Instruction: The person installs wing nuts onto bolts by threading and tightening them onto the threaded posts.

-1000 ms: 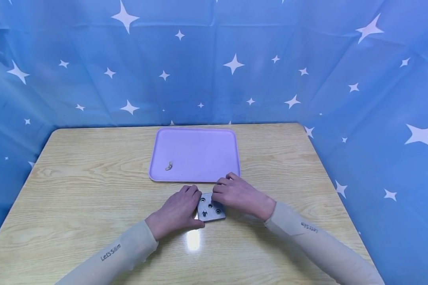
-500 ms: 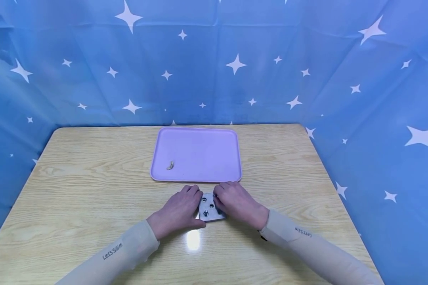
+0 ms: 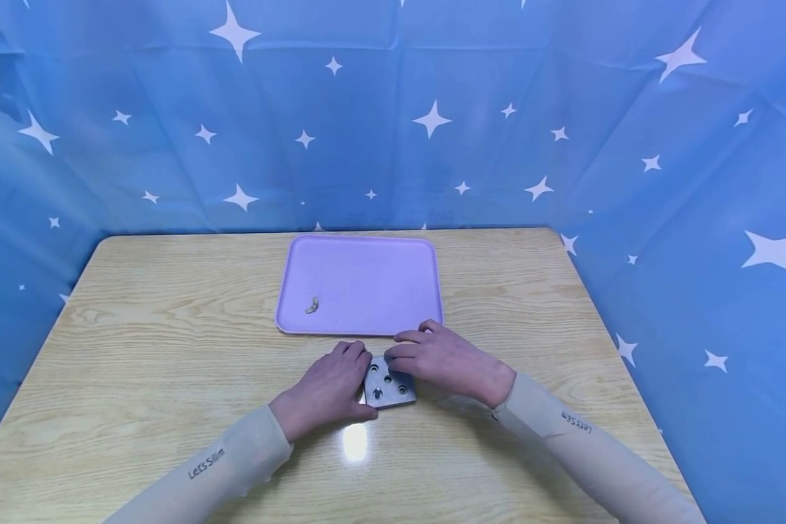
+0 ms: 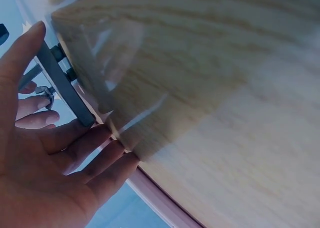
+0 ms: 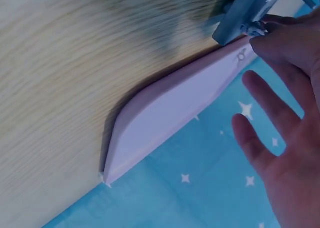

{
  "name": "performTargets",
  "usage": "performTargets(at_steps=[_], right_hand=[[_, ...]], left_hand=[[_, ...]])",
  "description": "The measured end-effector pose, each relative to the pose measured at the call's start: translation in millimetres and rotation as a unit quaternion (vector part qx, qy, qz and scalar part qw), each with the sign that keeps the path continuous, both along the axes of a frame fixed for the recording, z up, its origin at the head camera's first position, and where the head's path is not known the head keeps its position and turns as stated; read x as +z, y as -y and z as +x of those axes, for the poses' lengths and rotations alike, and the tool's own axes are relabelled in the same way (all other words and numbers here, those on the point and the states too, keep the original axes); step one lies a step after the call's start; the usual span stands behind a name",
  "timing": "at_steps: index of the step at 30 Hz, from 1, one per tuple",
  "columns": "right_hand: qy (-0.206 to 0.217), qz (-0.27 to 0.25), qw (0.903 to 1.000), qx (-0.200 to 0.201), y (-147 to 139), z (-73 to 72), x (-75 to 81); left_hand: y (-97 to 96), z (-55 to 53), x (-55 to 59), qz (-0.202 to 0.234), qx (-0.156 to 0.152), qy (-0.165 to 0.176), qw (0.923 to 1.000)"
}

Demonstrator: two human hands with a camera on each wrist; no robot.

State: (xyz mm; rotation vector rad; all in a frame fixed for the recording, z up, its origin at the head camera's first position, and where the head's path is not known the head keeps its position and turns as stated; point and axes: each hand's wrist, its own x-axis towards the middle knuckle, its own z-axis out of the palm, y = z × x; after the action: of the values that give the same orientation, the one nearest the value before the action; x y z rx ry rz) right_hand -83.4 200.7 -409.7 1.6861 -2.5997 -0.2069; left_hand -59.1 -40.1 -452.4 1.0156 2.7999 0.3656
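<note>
A grey metal plate with several holes lies on the table, held up on bolt heads underneath. My left hand grips its left side, thumb at the near edge and fingers at the far edge. A threaded bolt stands up from the near left hole. My right hand is over the far right corner. Its thumb and index finger pinch a wing nut close to the plate's top, while the other fingers are spread. From the head view, that wing nut is hidden behind the fingers.
Beyond the plate lies a purple tray, with what look like small metal wing nuts at its near left. The wooden table meets a blue star-patterned curtain at the back and sides.
My right hand turned inward with bunched fingers half a second ago, then rotated back with its fingers lifted and spread. My left hand and the plate stay put.
</note>
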Motion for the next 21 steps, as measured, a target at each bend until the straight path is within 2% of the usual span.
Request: performTargets(at_steps=[8,16,21], right_hand=[[0.006,0.009,0.9999,-0.001,2.4,-1.9,-3.9],[-0.028,-0.025,0.9992,0.012,6.1,-2.1,-8.6],[-0.043,-0.026,0.9987,0.01,9.1,-2.8,-11.0]], left_hand=[[-0.3,-0.2,0.3,-0.006,-0.001,0.001,1.0],[-0.4,-0.8,-0.1,-0.008,0.0,0.007,0.9999],[-1.2,-1.6,0.1,-0.01,0.001,0.011,0.9999]])
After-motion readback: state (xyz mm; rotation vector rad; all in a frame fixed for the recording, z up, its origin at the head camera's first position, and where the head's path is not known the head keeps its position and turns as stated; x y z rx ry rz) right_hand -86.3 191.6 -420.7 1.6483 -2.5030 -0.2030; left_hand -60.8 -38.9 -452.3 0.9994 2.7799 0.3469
